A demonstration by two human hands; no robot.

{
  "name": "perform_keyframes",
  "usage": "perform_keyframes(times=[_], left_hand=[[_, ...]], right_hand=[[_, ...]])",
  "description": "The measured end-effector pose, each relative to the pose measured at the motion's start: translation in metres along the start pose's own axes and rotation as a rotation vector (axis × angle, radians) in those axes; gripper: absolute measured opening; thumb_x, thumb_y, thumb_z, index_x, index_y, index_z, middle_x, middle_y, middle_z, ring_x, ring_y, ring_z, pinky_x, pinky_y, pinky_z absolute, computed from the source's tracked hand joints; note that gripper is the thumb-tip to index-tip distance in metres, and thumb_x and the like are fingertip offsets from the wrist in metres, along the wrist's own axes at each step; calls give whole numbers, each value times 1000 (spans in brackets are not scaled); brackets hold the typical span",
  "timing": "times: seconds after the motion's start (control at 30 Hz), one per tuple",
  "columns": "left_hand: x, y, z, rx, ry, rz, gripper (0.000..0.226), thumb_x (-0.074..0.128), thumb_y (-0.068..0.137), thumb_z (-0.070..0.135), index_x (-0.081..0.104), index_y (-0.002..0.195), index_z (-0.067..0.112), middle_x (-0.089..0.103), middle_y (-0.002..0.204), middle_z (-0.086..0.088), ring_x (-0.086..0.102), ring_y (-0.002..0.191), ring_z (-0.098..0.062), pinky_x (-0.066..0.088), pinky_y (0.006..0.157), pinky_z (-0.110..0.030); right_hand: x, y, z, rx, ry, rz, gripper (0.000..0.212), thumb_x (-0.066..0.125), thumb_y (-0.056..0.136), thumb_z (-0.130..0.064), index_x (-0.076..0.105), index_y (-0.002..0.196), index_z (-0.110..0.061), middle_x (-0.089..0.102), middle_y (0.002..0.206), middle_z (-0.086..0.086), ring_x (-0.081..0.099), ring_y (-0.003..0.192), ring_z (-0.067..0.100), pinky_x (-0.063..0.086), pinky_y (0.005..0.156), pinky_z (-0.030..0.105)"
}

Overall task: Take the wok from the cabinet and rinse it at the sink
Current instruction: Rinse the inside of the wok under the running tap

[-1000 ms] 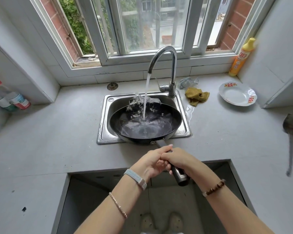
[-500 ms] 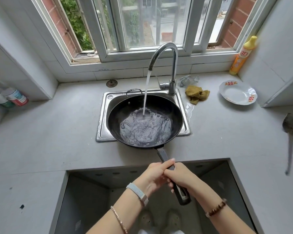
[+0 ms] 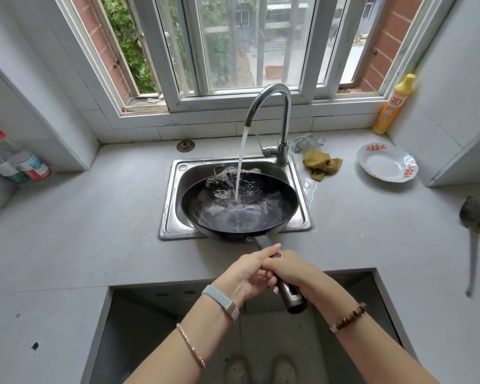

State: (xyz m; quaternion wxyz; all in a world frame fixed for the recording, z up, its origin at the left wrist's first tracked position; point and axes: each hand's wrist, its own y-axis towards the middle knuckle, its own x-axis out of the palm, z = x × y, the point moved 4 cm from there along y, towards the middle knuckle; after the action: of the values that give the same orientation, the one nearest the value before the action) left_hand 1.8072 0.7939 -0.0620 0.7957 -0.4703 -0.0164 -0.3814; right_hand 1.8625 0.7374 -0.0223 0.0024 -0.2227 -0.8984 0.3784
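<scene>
While water from the curved chrome tap [image 3: 272,112] fills it, the round black metal wok [image 3: 240,209] looks heavy, so 2 hands, left hand [image 3: 244,275] and right hand [image 3: 294,268], clench its long dark handle [image 3: 290,296].

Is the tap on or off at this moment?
On: a stream of water falls from the tap into the wok.

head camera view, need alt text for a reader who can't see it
A left hand and right hand grip the long handle of a black wok over a steel sink while water from the tap pours into it. On the grey counter to the right lie a yellow cloth and a white plate, with a yellow bottle by the window.
</scene>
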Motion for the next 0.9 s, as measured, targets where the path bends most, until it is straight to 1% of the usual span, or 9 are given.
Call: perform_keyframes(times=[0.13, 0.27, 0.37, 0.5, 0.63, 0.73, 0.8, 0.9], left_hand=[[-2, 1, -7, 12, 4, -1, 26, 67, 88, 22, 61, 68, 7, 48, 37, -1, 39, 25, -11, 37, 31, -17], [-3, 1, -20, 4, 36, 3, 27, 69, 86, 24, 63, 69, 5, 46, 38, -3, 39, 28, -14, 40, 33, -21], [-4, 1, -28, -22, 63, -6, 28, 68, 87, 26, 61, 71, 4, 42, 42, -6, 38, 28, -18, 40, 34, -22], [-3, 1, -34, -49, 67, -14, 25, 68, 87, 24, 57, 80, 4, 50, 47, -9, 42, 29, -20, 41, 33, -24], [0, 3, -35, -86, 62, -21, 27, 66, 89, 25, 57, 73, 6, 53, 47, -8, 43, 29, -19, 40, 32, -23], [3, 4, -36, -104, 69, -38, 28, 64, 90, 25, 57, 72, 5, 56, 46, -8, 45, 28, -21, 41, 31, -24], [5, 5, -36, -80, 80, -32, 27, 65, 90, 23, 56, 76, 2, 56, 46, -9, 45, 28, -22, 42, 31, -25], [6, 5, -34, -22, 98, -17, 27, 69, 87, 21, 53, 87, -1, 56, 48, -11, 46, 30, -22, 44, 32, -28]], right_hand=[[1, -2, 7, 2, 5, 0, 21, 50, 84, -5, 58, 64, -7, 53, 46, 0, 48, 36, 8, 46, 39, 20], [3, -1, 23, -12, 3, 6, 12, 51, 85, -6, 56, 74, -3, 52, 47, 2, 48, 36, 10, 47, 38, 22], [5, -1, 33, -10, -33, 6, 16, 49, 84, -6, 55, 70, -3, 51, 44, 2, 48, 35, 13, 49, 39, 25], [5, -3, 40, -16, -51, 44, 23, 47, 84, -4, 53, 62, -4, 49, 40, 3, 45, 31, 12, 44, 35, 22], [3, -5, 44, -44, -23, 66, 26, 45, 81, -1, 50, 56, -5, 47, 38, 2, 43, 31, 12, 41, 35, 21], [1, -7, 46, -61, -17, 61, 28, 46, 79, 0, 50, 52, -6, 46, 37, 2, 42, 32, 13, 41, 37, 22], [-2, -8, 46, -80, -12, 51, 29, 47, 79, 0, 49, 51, -7, 45, 36, 0, 42, 32, 12, 41, 37, 21], [-5, -7, 45, -101, -2, 25, 32, 45, 79, 1, 49, 49, -9, 46, 36, -1, 42, 32, 11, 40, 38, 20]])
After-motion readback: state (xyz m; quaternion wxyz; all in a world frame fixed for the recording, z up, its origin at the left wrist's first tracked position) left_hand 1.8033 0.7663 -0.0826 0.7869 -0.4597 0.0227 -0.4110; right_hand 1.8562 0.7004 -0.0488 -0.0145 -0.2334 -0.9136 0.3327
